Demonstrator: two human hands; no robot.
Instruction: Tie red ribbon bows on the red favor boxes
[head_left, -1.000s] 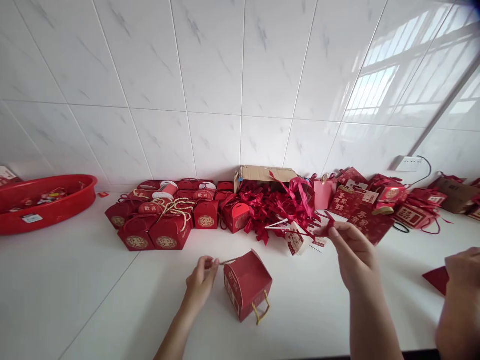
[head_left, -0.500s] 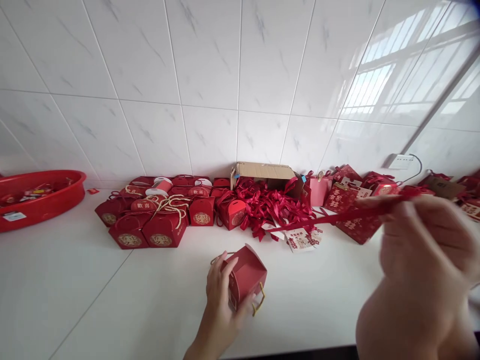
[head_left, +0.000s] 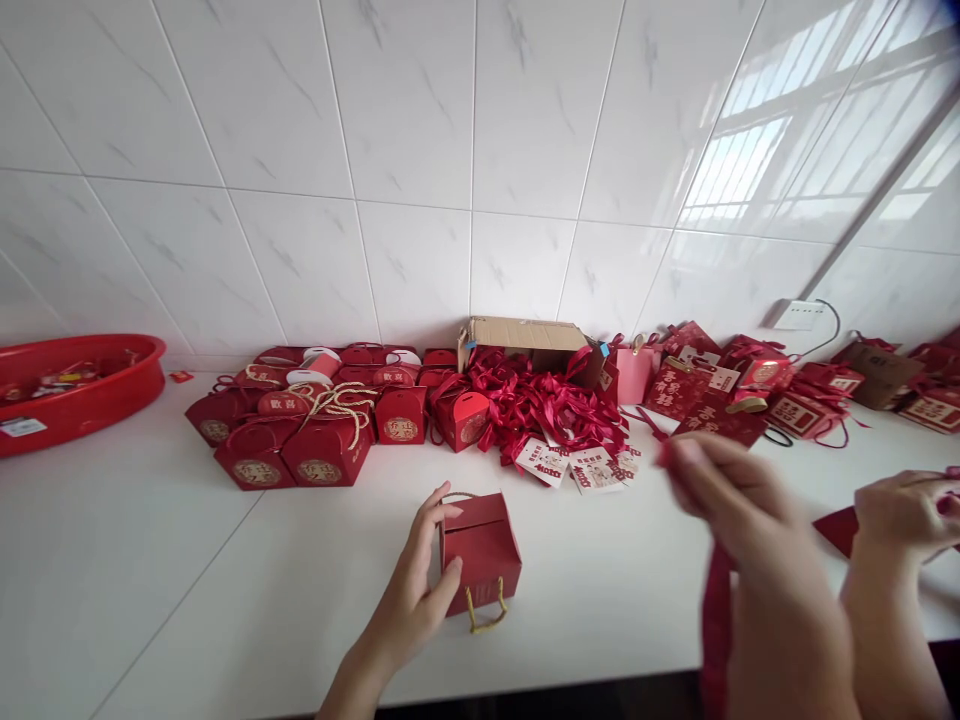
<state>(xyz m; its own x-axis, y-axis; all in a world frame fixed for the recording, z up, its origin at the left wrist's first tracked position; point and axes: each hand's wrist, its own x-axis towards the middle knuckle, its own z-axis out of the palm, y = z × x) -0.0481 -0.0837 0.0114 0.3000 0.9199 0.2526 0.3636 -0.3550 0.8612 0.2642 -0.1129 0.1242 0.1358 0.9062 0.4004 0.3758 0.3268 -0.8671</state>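
A dark red box (head_left: 484, 550) with gold rope handles stands on the white table, near the front. My left hand (head_left: 420, 575) grips its left side, thumb in front and fingers behind. On the right, raised over the table, my right hand (head_left: 750, 510) pinches a red ribbon (head_left: 718, 620) that hangs down; the hand is blurred. Behind the box lies a heap of red ribbons (head_left: 547, 395), spilling from a cardboard box (head_left: 525, 332). White printed cards (head_left: 596, 470) lie at the heap's front edge.
Several finished-looking red boxes (head_left: 326, 455) stand at the back left, beside a red basin (head_left: 90, 405). Red bags (head_left: 679, 385) and boxes sit at the back right, near a power strip (head_left: 796, 315). Another person's hand (head_left: 904, 510) is at the far right.
My right hand has moved left and down, and its ribbon now hangs instead of stretching toward the heap. The box has turned slightly in my left hand. Another person's hand is now visible.
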